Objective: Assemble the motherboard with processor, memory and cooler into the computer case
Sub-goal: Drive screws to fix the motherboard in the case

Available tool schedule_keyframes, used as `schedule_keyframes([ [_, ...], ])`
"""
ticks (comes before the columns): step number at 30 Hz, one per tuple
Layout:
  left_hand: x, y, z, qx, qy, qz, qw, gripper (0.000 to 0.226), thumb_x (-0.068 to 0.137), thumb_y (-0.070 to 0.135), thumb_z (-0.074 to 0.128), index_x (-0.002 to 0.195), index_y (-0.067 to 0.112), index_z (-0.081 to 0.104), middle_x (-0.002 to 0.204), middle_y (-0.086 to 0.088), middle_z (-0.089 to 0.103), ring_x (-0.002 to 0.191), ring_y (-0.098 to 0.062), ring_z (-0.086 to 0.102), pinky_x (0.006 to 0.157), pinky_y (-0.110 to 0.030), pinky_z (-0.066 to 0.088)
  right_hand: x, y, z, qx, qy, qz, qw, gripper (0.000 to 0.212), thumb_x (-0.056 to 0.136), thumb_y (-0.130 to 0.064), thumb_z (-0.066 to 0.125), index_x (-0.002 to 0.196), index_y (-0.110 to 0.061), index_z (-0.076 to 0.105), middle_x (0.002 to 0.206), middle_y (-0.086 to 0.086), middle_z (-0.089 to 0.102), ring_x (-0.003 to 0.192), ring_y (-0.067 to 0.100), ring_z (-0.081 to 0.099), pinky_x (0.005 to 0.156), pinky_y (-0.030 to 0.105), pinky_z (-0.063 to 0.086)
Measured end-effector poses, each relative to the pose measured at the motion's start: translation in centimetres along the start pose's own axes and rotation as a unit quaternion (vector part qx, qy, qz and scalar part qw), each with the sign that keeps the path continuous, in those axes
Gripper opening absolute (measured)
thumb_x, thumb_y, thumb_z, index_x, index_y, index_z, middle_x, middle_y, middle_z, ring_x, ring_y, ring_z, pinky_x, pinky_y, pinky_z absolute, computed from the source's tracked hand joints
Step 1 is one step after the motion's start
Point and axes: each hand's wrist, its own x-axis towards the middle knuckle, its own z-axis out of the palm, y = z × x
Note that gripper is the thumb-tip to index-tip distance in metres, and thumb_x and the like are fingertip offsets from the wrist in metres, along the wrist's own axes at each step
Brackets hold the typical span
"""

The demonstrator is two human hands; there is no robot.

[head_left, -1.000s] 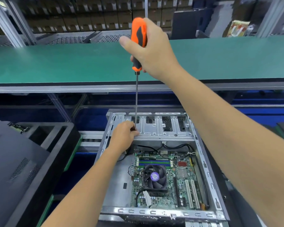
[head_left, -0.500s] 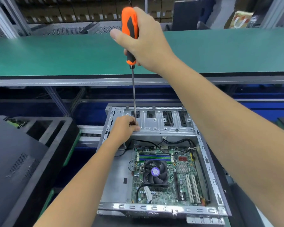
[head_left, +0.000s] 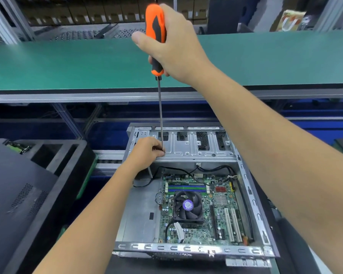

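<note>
An open metal computer case [head_left: 251,196] lies in front of me, with the green motherboard [head_left: 220,220] inside it. On the board sit a black cooler fan [head_left: 188,207] and blue memory slots [head_left: 187,188]. My right hand [head_left: 176,46] grips the orange and black handle of a long screwdriver [head_left: 155,32], held upright. Its thin shaft runs down to the drive bracket [head_left: 196,147] at the case's far end. My left hand [head_left: 149,150] pinches the shaft's tip there; whatever lies under the tip is hidden by its fingers.
A green conveyor surface [head_left: 67,62] runs across the back, with shelves of brown boxes [head_left: 87,10] behind it. A black foam tray [head_left: 53,161] and a dark case panel [head_left: 18,194] lie at the left. Blue framework sits below the conveyor.
The view has shifted slightly; both hands and the screwdriver keep the same pose, tip still at the bracket. No clear change in grip.
</note>
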Motion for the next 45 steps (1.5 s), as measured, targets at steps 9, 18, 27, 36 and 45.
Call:
schedule_keyframes([
  [9, -0.4, 0.1, -0.5, 0.032, -0.012, 0.012, 0.999, 0.013, 0.084, 0.004, 0.067, 0.077, 0.015, 0.069, 0.088, 0.001, 0.064, 0.082, -0.014, 0.061, 0.077, -0.023, 0.045, -0.1, 0.2, 0.1, 0.010, 0.007, 0.005, 1.000, 0.027, 0.097, -0.029, 0.059, 0.095, -0.007, 0.042, 0.078, 0.007, 0.055, 0.058, 0.013, 0.062, 0.053, 0.014, 0.049],
  [18, -0.3, 0.7, -0.7, 0.086, -0.022, 0.013, 0.996, 0.009, 0.087, 0.005, 0.064, 0.085, 0.009, 0.072, 0.093, -0.004, 0.067, 0.087, -0.018, 0.062, 0.080, -0.024, 0.047, 0.0, 0.6, 0.4, 0.012, 0.005, 0.028, 1.000, 0.039, 0.095, -0.031, 0.060, 0.106, 0.004, 0.049, 0.080, 0.013, 0.057, 0.060, 0.014, 0.064, 0.053, 0.022, 0.054],
  [27, -0.7, 0.1, -0.5, 0.096, -0.011, 0.035, 0.995, 0.010, 0.089, 0.009, 0.062, 0.087, 0.011, 0.072, 0.096, 0.000, 0.063, 0.089, -0.018, 0.061, 0.084, -0.033, 0.050, 0.1, 0.3, 0.3, 0.026, -0.011, 0.036, 0.999, 0.024, 0.095, -0.028, 0.061, 0.091, -0.012, 0.044, 0.074, 0.007, 0.054, 0.063, 0.022, 0.066, 0.057, 0.026, 0.058],
  [36, -1.0, -0.2, -0.6, 0.074, -0.012, 0.037, 0.996, 0.012, 0.090, 0.008, 0.061, 0.082, 0.012, 0.068, 0.097, 0.001, 0.063, 0.089, -0.017, 0.060, 0.086, -0.036, 0.050, 0.1, -0.2, 0.8, 0.004, -0.018, 0.037, 0.999, 0.025, 0.095, -0.032, 0.060, 0.104, -0.011, 0.048, 0.080, 0.008, 0.059, 0.067, 0.019, 0.067, 0.064, 0.030, 0.059],
  [45, -0.9, -0.5, -0.5, 0.074, 0.008, 0.028, 0.997, 0.011, 0.091, 0.010, 0.060, 0.092, 0.009, 0.071, 0.097, 0.001, 0.061, 0.088, -0.017, 0.058, 0.083, -0.031, 0.048, 0.3, -0.2, 0.8, 0.005, -0.022, 0.037, 0.999, 0.019, 0.095, -0.030, 0.060, 0.099, -0.020, 0.044, 0.073, 0.001, 0.055, 0.065, 0.022, 0.067, 0.058, 0.026, 0.058],
])
